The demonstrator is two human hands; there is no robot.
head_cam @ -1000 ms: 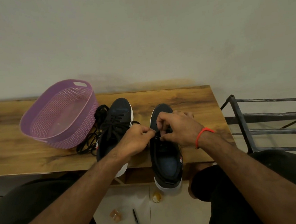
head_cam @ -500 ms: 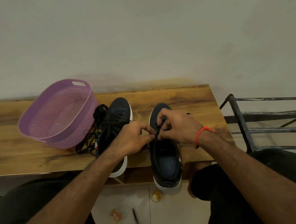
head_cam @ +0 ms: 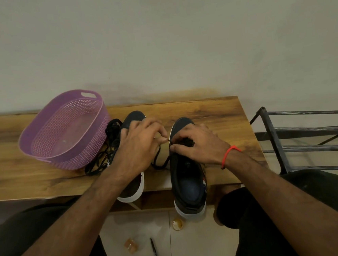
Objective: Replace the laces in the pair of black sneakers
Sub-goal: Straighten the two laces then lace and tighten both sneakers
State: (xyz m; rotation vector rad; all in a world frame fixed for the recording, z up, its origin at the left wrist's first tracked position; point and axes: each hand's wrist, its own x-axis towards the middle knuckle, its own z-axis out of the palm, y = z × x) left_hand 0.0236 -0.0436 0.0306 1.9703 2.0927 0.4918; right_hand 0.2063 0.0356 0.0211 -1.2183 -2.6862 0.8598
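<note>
Over left sneaker [head_cam: 135, 184], left hand [head_cam: 139, 149] shifted leftward

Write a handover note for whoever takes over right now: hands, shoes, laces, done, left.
Left hand: pinching the tip of the black lace beside the right sneaker's eyelets.
Right hand: on the right sneaker, fingers curled at its eyelet area, pinching the lace there.
Left sneaker: on the wooden bench, partly under the left forearm; its lacing cannot be judged here.
Spare black laces: loose pile between the left sneaker and the purple basket.
Done: lace started on the right sneaker, a slack loop hanging off its side.
Left: finish threading the right sneaker, check the left one.
</note>
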